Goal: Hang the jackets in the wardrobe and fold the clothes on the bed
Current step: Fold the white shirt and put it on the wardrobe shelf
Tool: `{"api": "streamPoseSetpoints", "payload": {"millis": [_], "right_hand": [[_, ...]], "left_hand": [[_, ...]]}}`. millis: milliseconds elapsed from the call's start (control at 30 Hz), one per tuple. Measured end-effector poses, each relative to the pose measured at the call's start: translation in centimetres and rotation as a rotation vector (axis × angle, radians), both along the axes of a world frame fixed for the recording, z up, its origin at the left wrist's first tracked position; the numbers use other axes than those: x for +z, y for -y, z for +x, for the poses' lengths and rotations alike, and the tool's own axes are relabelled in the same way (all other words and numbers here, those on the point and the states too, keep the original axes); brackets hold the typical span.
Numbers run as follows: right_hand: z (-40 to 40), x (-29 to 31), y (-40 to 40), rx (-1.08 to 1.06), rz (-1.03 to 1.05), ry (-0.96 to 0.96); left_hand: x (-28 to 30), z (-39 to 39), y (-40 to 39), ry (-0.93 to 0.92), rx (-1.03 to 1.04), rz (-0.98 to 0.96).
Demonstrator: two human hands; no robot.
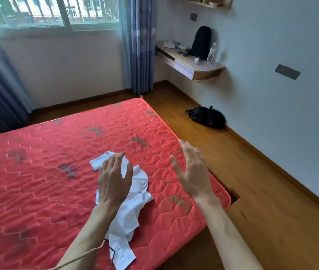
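Here, a crumpled white shirt (pixel 129 207) lies on the bed (pixel 37 191) near its corner. The left hand (pixel 114 180) hovers spread above it; the right hand (pixel 191 172) is spread beside. Light and limp, it is probably best pinched at the shoulders.

A single wide-angle head camera is looking forward and down from above the bed's (pixel 37 182) near right corner, sitting close over both forearms and facing its far edge, the window wall beyond.
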State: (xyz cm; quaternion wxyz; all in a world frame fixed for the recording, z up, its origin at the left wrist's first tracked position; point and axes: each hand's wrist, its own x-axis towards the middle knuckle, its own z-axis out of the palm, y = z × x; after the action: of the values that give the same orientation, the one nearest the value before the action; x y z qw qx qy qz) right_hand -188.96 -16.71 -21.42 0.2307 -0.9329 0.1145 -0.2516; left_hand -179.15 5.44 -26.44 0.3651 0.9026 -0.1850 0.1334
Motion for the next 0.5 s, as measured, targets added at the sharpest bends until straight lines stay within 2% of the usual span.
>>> {"api": "streamPoseSetpoints", "payload": {"millis": [133, 300, 500], "right_hand": [[6.8, -3.4, -1.4, 0.077, 0.052, -0.073], [11.7, -8.8, -2.5, 0.132, 0.079, -0.196], [16.9, -17.3, -2.2, 0.197, 0.128, -0.322]], "left_hand": [[-2.8, 4.9, -2.3, -0.024, 0.051, 0.035], [-6.9, 7.8, -3.7, -0.074, 0.079, 0.072], [-15.4, 10.8, -4.1, -0.245, 0.158, 0.079]]}}
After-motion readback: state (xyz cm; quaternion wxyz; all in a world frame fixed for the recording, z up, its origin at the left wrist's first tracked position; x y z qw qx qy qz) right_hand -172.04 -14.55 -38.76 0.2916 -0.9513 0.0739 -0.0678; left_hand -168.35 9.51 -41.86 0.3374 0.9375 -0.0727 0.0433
